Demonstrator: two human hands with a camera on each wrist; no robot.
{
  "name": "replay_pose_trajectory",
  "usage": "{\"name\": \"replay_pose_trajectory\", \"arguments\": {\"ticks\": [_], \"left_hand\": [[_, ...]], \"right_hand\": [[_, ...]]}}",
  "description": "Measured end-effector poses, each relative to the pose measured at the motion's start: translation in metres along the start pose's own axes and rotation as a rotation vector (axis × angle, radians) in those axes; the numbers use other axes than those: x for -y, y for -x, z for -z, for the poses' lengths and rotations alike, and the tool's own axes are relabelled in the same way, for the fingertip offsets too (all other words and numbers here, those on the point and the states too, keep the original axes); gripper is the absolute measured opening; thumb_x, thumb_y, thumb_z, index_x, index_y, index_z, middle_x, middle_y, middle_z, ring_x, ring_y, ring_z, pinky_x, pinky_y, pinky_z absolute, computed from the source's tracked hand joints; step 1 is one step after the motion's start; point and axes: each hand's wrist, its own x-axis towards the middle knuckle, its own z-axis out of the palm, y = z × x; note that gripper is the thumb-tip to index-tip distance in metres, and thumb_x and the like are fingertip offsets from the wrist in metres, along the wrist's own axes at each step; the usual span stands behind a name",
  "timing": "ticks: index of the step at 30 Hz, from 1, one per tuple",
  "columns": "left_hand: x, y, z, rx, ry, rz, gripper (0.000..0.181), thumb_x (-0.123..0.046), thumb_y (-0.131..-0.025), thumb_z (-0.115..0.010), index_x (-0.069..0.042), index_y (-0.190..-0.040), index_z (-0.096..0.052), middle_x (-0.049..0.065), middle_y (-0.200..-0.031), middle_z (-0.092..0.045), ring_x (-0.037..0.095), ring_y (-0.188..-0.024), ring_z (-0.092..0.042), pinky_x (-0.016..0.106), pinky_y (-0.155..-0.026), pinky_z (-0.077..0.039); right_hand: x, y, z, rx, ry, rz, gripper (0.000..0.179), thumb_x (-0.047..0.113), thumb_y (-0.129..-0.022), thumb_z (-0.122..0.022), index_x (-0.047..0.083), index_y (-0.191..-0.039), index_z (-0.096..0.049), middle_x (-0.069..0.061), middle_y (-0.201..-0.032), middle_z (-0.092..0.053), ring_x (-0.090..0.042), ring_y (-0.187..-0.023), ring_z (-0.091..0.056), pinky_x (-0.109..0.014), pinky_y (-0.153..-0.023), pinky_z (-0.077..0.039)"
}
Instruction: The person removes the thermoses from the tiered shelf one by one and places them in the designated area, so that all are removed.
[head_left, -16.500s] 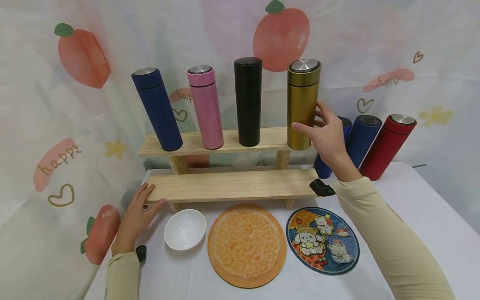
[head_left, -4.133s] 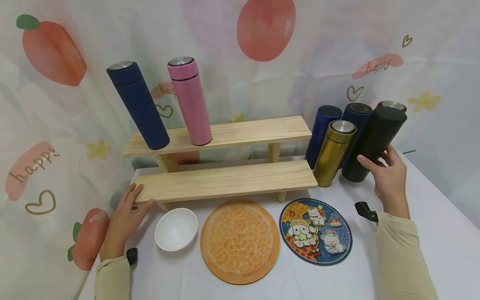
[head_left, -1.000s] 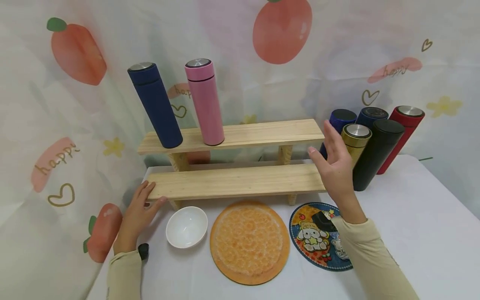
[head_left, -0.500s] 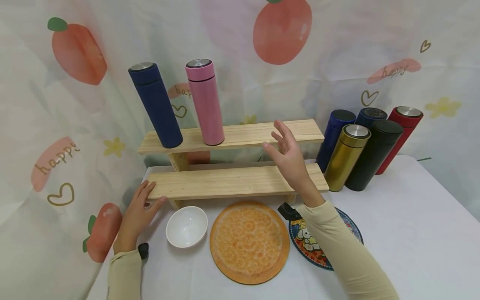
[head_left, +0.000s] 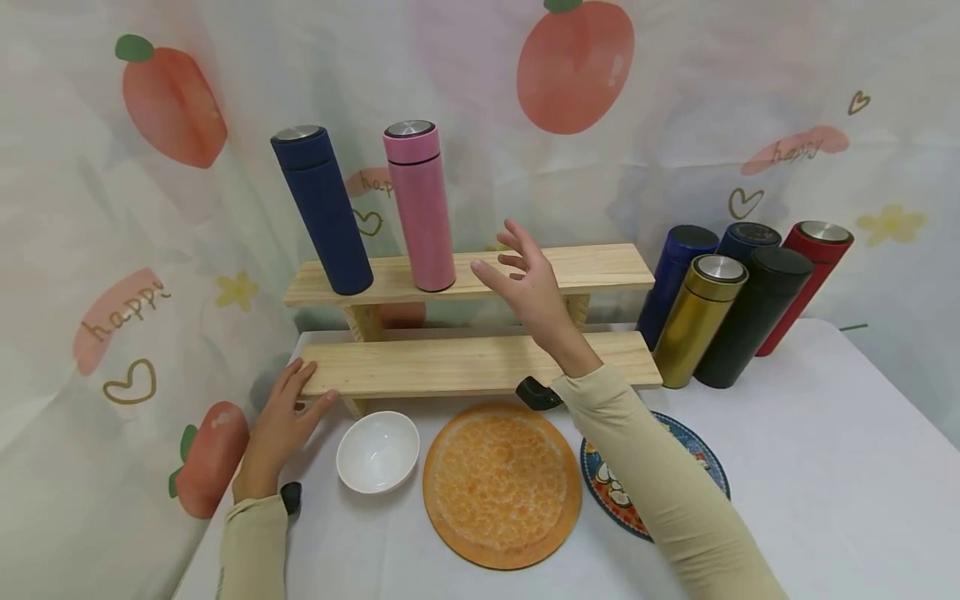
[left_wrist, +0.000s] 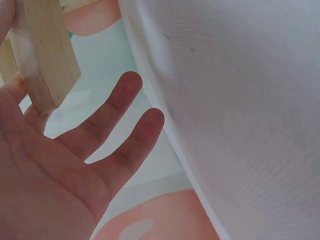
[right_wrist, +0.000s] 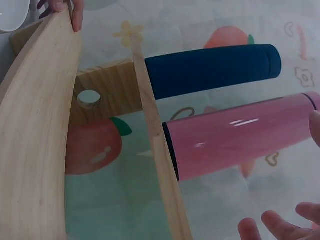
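One white-covered table (head_left: 847, 475) carries a two-step wooden stand (head_left: 427, 367), pale and grained, lower board in front. Before it lies a pizza-patterned mat (head_left: 502, 487). Five flasks (head_left: 699, 321) stand grouped on the table, just right of the stand. Pink flask (head_left: 422, 212): upright on the upper board, right of a navy flask (head_left: 322, 212); tall straight cylinder, smooth and glossy, dark ring below the cap. Right hand (head_left: 528, 283): open, fingers and thumb apart, just right of the pink flask; head view shows a gap between them. Left hand (head_left: 279, 425): not closed, fingers extended, resting on the lower board's left end, thumb at the front edge. Views compared: head gives the pink flask's silver top; right wrist instead gives its black base rim, side highlights and a pale oval, apparently a hole, in the stand's support (right_wrist: 105, 97). Left wrist shows two straight fingers (left_wrist: 122, 155) reaching past the board's end, hard to make out from the head.
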Motion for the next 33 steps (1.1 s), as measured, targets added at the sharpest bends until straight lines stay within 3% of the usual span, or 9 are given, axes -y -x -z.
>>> {"name": "replay_pose_trajectory", "arguments": {"ticks": [7, 13, 16, 26, 33], "left_hand": [[0.001, 0.001, 0.001, 0.003, 0.023, -0.003, 0.082, -0.047, -0.107, -0.066, -0.001, -0.166, -0.032, 0.022, -0.175, -0.015, 0.049, -0.151, -0.034, 0.061, -0.116, -0.042], [0.004, 0.001, 0.000, -0.001, 0.049, -0.016, 0.080, -0.042, -0.107, -0.067, 0.000, -0.166, -0.033, 0.023, -0.175, -0.015, 0.049, -0.152, -0.033, 0.061, -0.115, -0.043], [0.005, 0.000, -0.002, -0.002, 0.052, -0.021, 0.079, -0.042, -0.107, -0.067, 0.000, -0.165, -0.033, 0.023, -0.175, -0.016, 0.049, -0.152, -0.033, 0.061, -0.115, -0.044], [0.001, -0.002, -0.003, 0.006, 0.050, -0.011, 0.081, -0.045, -0.107, -0.067, -0.001, -0.166, -0.033, 0.021, -0.175, -0.015, 0.047, -0.152, -0.034, 0.060, -0.116, -0.043], [0.003, -0.003, 0.000, -0.003, 0.055, 0.000, 0.082, -0.047, -0.107, -0.066, -0.002, -0.167, -0.033, 0.020, -0.176, -0.015, 0.047, -0.153, -0.032, 0.060, -0.116, -0.043]], "right_hand": [[0.005, -0.019, -0.021, 0.020, 0.030, -0.063, 0.087, 0.029, -0.097, -0.078, 0.015, -0.170, -0.031, -0.011, -0.157, -0.046, -0.041, -0.139, -0.041, -0.051, -0.101, -0.048], [0.008, -0.038, -0.040, 0.040, 0.099, -0.099, 0.092, 0.036, -0.095, -0.081, 0.013, -0.169, -0.031, -0.019, -0.157, -0.042, -0.039, -0.141, -0.040, -0.053, -0.104, -0.048], [0.010, -0.046, -0.046, 0.041, 0.115, -0.105, 0.092, 0.037, -0.095, -0.081, 0.013, -0.169, -0.031, -0.016, -0.157, -0.041, -0.035, -0.140, -0.040, -0.051, -0.105, -0.048], [0.013, -0.065, -0.062, -0.003, 0.023, -0.064, 0.083, 0.025, -0.095, -0.083, 0.006, -0.160, -0.036, -0.014, -0.144, -0.048, -0.032, -0.128, -0.054, -0.046, -0.104, -0.052], [0.017, -0.080, -0.076, -0.046, 0.049, -0.018, 0.089, 0.015, -0.091, -0.085, 0.005, -0.163, -0.033, -0.015, -0.142, -0.050, -0.029, -0.127, -0.058, -0.045, -0.105, -0.053]]}}
